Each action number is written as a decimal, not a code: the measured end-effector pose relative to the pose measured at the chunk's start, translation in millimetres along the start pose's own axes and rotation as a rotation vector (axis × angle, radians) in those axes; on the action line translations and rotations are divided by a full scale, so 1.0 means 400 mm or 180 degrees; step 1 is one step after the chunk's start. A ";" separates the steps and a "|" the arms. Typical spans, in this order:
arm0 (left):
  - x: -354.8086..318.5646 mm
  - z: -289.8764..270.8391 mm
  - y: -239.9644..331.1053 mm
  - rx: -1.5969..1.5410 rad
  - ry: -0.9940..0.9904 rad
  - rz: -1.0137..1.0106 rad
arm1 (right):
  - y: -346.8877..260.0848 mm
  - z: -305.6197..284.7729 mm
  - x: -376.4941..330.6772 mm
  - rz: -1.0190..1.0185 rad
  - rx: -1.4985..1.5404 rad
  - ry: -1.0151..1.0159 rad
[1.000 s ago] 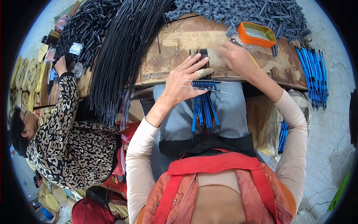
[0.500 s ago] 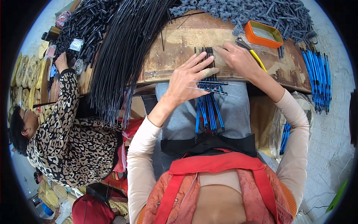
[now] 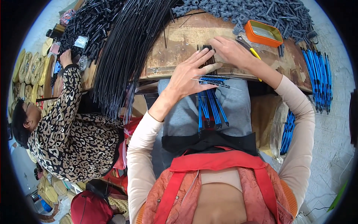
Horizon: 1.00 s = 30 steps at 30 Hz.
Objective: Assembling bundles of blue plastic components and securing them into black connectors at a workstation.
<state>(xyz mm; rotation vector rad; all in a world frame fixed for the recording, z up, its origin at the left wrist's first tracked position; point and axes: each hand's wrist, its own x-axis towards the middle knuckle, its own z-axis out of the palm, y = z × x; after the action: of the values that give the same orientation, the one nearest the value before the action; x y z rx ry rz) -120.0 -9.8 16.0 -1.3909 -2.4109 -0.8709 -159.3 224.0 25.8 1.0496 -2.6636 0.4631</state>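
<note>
My left hand (image 3: pixel 189 75) lies over a bundle of slim blue-and-black rods (image 3: pixel 213 106) at the table's front edge. Its fingers reach forward across the black upper ends, and a pale wrap covers one finger. A few black rods with thin metal wire ends (image 3: pixel 220 84) run crosswise between that hand's thumb and fingers. Just beyond the bundle's tips, my right hand (image 3: pixel 228 52) has its fingers bent and drawn together. Whatever sits under those fingertips is hidden. The rods' lower ends hang over my lap.
Long black rods (image 3: pixel 125 56) spill over the table edge at left. Grey plastic fittings (image 3: pixel 242 11) are heaped behind, near an orange box (image 3: pixel 264 33) and yellow-handled pliers (image 3: pixel 255 53). Blue rods (image 3: pixel 317 78) stand at right. A co-worker's hand (image 3: pixel 66 58) touches black parts at left.
My right hand has shifted slightly left and forward, over the tips of the bundle. My left hand stays on the rods, whose hanging ends have swung a little to the right.
</note>
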 end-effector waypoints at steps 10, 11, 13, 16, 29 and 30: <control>0.005 0.011 -0.015 -0.0017 -0.0007 0.0242 | 0.002 -0.065 -0.051 0.0148 -0.1043 -0.0614; 0.004 0.013 -0.014 -0.0025 0.0005 0.0235 | 0.001 -0.061 -0.049 0.0104 -0.0901 -0.0495; 0.001 0.016 -0.012 -0.0022 0.0015 0.0213 | -0.004 -0.053 -0.034 0.0180 -0.0670 -0.0484; 0.001 0.019 -0.007 0.0020 -0.0001 0.0214 | -0.021 -0.076 -0.021 -0.0053 -0.0447 -0.0296; -0.003 0.019 -0.022 -0.0370 -0.0089 0.0438 | -0.238 0.049 -0.102 0.0715 0.2595 0.0548; 0.005 0.014 -0.017 -0.0390 -0.0073 0.0458 | -0.241 0.029 -0.095 0.0912 0.2359 0.0419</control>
<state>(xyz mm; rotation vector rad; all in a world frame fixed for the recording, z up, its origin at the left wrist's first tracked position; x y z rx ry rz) -126.2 -7.8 9.8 -1.6042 -2.2735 -0.9847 -66.5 176.6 21.9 0.7354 -2.5603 1.5984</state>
